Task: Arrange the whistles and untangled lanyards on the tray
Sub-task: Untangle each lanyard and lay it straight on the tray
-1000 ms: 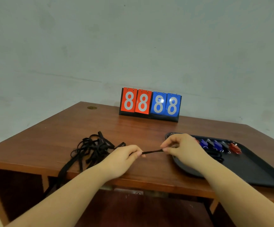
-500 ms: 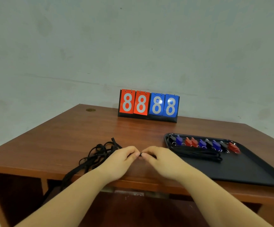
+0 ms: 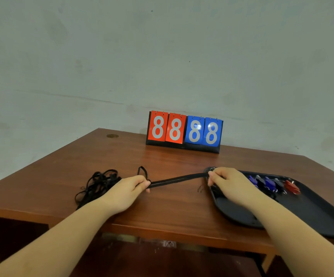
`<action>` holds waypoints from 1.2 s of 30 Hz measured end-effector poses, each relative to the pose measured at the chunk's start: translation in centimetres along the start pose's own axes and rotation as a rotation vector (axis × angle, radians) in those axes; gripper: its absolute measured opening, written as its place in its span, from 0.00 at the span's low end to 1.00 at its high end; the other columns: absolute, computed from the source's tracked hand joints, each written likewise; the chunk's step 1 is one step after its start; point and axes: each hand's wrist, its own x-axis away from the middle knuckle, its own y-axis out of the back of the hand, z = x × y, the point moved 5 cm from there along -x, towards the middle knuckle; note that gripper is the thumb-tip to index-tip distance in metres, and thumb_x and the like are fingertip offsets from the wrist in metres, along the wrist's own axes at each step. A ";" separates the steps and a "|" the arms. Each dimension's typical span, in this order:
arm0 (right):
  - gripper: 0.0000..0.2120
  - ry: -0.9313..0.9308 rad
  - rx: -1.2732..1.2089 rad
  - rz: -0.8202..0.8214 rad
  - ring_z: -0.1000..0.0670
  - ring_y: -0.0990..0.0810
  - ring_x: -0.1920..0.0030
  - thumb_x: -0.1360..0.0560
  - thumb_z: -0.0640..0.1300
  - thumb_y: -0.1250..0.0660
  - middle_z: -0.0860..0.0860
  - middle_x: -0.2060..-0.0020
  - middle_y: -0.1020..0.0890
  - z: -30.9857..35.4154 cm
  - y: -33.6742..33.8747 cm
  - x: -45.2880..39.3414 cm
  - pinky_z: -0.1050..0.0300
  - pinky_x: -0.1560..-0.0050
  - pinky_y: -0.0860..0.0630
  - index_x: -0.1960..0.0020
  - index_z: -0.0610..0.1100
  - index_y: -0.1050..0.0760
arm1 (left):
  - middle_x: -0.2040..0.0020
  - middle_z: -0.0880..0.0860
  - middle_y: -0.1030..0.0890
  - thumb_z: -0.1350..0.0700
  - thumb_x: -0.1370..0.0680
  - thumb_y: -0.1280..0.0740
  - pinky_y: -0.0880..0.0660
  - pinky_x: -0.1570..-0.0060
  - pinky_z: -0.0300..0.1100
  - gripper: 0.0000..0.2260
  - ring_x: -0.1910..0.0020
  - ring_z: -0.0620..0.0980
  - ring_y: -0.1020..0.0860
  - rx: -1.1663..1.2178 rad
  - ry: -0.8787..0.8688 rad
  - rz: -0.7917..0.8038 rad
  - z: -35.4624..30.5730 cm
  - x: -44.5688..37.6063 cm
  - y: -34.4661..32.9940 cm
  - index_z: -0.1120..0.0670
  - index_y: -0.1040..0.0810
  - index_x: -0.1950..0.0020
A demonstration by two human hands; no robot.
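Stretching one black lanyard (image 3: 179, 179) taut above the counter (image 3: 174, 158), the left hand (image 3: 126, 188) pinches one end and the right hand (image 3: 229, 181) pinches the other at the tray (image 3: 312, 214) corner; fingers of both are curled tight on the strap. A loose loop stands up behind the left hand. The tangled lanyards (image 3: 98, 184) lie just left of that hand. Whistles (image 3: 270, 183) sit in a row on the tray. Judgement: keep even tension, hold the strand flat and untwisted, then lay it straight beside the whistles without disturbing the row.
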 end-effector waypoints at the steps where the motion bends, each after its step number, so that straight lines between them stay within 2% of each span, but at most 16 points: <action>1: 0.17 -0.015 0.004 -0.008 0.56 0.26 0.66 0.19 0.50 0.45 0.54 0.67 0.23 -0.4 0.5 0.0 0.63 0.66 0.34 0.62 0.50 0.24 | 0.58 0.51 0.20 0.47 0.19 0.45 0.30 0.59 0.41 0.14 0.60 0.48 0.23 -0.009 -0.001 -0.005 0.2 -0.3 0.2 0.47 0.23 0.57; 4: 0.17 -0.048 0.005 -0.028 0.51 0.22 0.59 0.19 0.50 0.45 0.49 0.60 0.18 -1.6 1.3 -0.1 0.62 0.62 0.31 0.62 0.49 0.23 | 0.57 0.48 0.21 0.47 0.19 0.45 0.30 0.55 0.39 0.14 0.57 0.45 0.24 -0.031 -0.008 -0.022 0.2 -1.0 0.7 0.49 0.23 0.56; 6: 0.17 -0.058 0.011 -0.032 0.52 0.23 0.61 0.19 0.50 0.45 0.50 0.63 0.20 -1.9 1.5 -0.1 0.63 0.63 0.32 0.61 0.49 0.24 | 0.56 0.47 0.21 0.47 0.19 0.46 0.30 0.53 0.39 0.14 0.55 0.44 0.24 -0.034 -0.011 -0.031 -0.2 -1.4 0.9 0.48 0.24 0.56; 11: 0.17 -0.006 -0.042 -0.091 0.58 0.27 0.62 0.19 0.50 0.46 0.55 0.65 0.24 -0.5 2.1 0.2 0.62 0.63 0.34 0.60 0.46 0.23 | 0.62 0.46 0.24 0.49 0.18 0.47 0.33 0.62 0.35 0.13 0.61 0.43 0.26 0.057 -0.082 -0.097 -4.0 -1.2 1.8 0.47 0.28 0.59; 15: 0.17 0.079 -0.114 -0.121 0.63 0.30 0.60 0.19 0.50 0.46 0.60 0.64 0.25 2.4 3.1 1.8 0.59 0.54 0.35 0.63 0.50 0.25 | 0.65 0.43 0.29 0.50 0.18 0.48 0.37 0.64 0.30 0.12 0.64 0.38 0.29 0.130 -0.143 -0.167 -7.7 0.8 2.8 0.49 0.27 0.56; 17: 0.17 0.116 -0.150 -0.124 0.63 0.29 0.61 0.19 0.50 0.45 0.60 0.65 0.25 3.9 3.5 3.2 0.61 0.57 0.34 0.63 0.50 0.25 | 0.66 0.42 0.29 0.50 0.18 0.48 0.37 0.64 0.29 0.13 0.64 0.36 0.29 0.177 -0.169 -0.181 -9.0 2.4 3.1 0.48 0.27 0.57; 20: 0.16 0.145 -0.213 -0.097 0.63 0.29 0.69 0.20 0.50 0.45 0.59 0.75 0.26 5.5 3.4 5.9 0.65 0.63 0.37 0.63 0.49 0.25 | 0.69 0.39 0.27 0.49 0.19 0.47 0.35 0.66 0.27 0.14 0.67 0.30 0.29 0.257 -0.208 -0.161 -9.9 5.3 2.8 0.47 0.27 0.59; 22: 0.17 0.156 -0.221 -0.041 0.71 0.28 0.68 0.20 0.51 0.45 0.68 0.74 0.24 5.9 2.4 7.8 0.66 0.62 0.38 0.62 0.50 0.24 | 0.71 0.35 0.27 0.48 0.19 0.47 0.35 0.68 0.28 0.14 0.70 0.32 0.29 0.279 -0.210 -0.136 -9.5 7.2 1.8 0.47 0.27 0.60; 24: 0.17 0.147 -0.232 0.010 0.74 0.29 0.68 0.20 0.50 0.45 0.73 0.74 0.26 5.4 0.5 9.5 0.67 0.62 0.38 0.62 0.49 0.24 | 0.70 0.39 0.27 0.47 0.19 0.46 0.36 0.68 0.32 0.14 0.70 0.37 0.30 0.273 -0.215 -0.126 -8.7 8.8 0.4 0.46 0.27 0.61; 27: 0.17 0.119 -0.274 0.034 0.68 0.26 0.65 0.20 0.50 0.43 0.65 0.71 0.22 3.8 -3.0 11.6 0.65 0.60 0.35 0.64 0.50 0.24 | 0.68 0.45 0.30 0.48 0.19 0.45 0.35 0.64 0.34 0.14 0.67 0.39 0.31 0.302 -0.218 -0.078 -7.1 10.9 -2.4 0.49 0.27 0.60; 31: 0.17 0.049 -0.311 0.083 0.67 0.28 0.70 0.20 0.50 0.43 0.67 0.74 0.25 1.4 -7.7 13.5 0.64 0.64 0.37 0.65 0.50 0.24 | 0.67 0.44 0.28 0.48 0.19 0.44 0.34 0.61 0.34 0.13 0.66 0.37 0.29 0.318 -0.096 0.002 -4.9 13.1 -6.2 0.49 0.26 0.60; 34: 0.17 -0.036 -0.375 0.087 0.64 0.28 0.71 0.21 0.51 0.42 0.60 0.75 0.25 -0.1 -10.2 14.3 0.65 0.64 0.36 0.64 0.49 0.23 | 0.65 0.43 0.25 0.48 0.20 0.43 0.32 0.60 0.33 0.12 0.64 0.35 0.28 0.225 -0.062 0.027 -3.6 14.0 -7.7 0.46 0.26 0.61; 36: 0.16 -0.053 -0.411 0.110 0.64 0.27 0.70 0.21 0.51 0.42 0.61 0.75 0.24 -0.5 -11.5 14.9 0.67 0.64 0.36 0.63 0.48 0.23 | 0.63 0.43 0.25 0.46 0.20 0.43 0.33 0.61 0.33 0.11 0.62 0.36 0.27 0.105 -0.058 0.037 -3.1 14.2 -8.1 0.46 0.26 0.59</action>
